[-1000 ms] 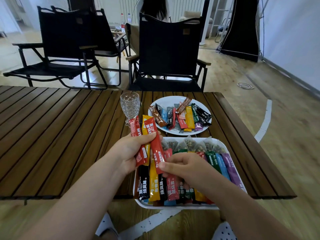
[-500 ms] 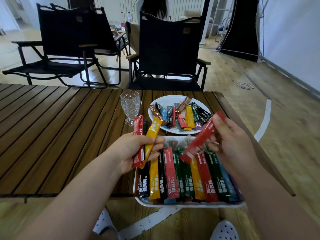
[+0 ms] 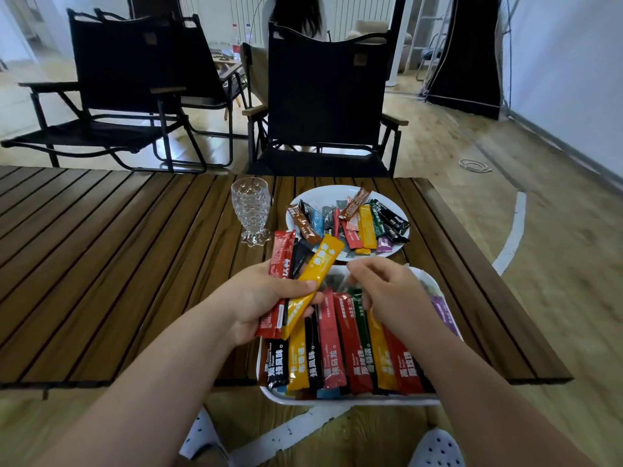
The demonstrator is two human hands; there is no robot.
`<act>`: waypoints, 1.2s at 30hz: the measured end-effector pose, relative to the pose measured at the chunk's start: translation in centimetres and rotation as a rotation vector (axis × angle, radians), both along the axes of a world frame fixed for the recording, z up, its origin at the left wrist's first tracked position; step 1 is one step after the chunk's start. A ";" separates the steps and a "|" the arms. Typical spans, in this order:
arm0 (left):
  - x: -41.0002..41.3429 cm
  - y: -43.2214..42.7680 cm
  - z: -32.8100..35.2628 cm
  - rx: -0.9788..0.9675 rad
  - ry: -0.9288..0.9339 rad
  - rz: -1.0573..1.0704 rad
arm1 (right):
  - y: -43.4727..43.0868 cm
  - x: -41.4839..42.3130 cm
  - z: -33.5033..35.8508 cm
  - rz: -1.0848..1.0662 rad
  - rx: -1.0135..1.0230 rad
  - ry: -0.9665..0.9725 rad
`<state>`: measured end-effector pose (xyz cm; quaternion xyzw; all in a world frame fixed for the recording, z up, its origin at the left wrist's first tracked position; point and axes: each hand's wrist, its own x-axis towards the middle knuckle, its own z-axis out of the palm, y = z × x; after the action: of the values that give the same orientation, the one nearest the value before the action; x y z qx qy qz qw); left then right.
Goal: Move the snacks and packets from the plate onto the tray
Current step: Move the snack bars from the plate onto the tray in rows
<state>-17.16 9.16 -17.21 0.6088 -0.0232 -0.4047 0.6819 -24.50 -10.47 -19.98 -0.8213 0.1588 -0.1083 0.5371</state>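
plate (image 3: pixel 313 196): white | tray (image 3: pixel 354 401): white | red packet (image 3: pixel 282 254): white lettering | yellow packet (image 3: pixel 322 262): white lettering | black packet (image 3: pixel 300 257): plain | glass (image 3: pixel 251 207): clear, scale pattern | table (image 3: pixel 101 247): brown woodgrain, dark slat lines | chair (image 3: pixel 323 96): black

left grip (image 3: pixel 263 299) clasps packets (image 3: pixel 323 261), right grip (image 3: pixel 391 294) hangs loosely curled.

- One plate (image 3: pixel 305 201), one tray (image 3: pixel 354 400), one glass (image 3: pixel 251 210).
- Three packets (image 3: pixel 320 264) in the left grip (image 3: pixel 259 298): red, black, yellow.
- Three black chairs (image 3: pixel 323 89).
- Two white shoes (image 3: pixel 435 446).
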 end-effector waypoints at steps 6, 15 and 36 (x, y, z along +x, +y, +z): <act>-0.5 -0.7 -0.1 0.003 -0.060 -0.139 | 0.5 -0.5 1.1 0.064 0.353 -0.049; 0.3 0.0 0.1 -0.022 -0.137 0.161 | -2.0 -1.4 2.4 0.037 0.228 0.107; -0.6 -1.7 -0.3 -0.037 0.091 0.180 | -2.2 -2.1 1.7 0.080 -0.319 0.604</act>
<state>-17.74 7.47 -17.54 0.5766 0.0550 -0.3685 0.7271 -26.63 -12.68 -18.32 -0.8955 0.2594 0.1377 0.3344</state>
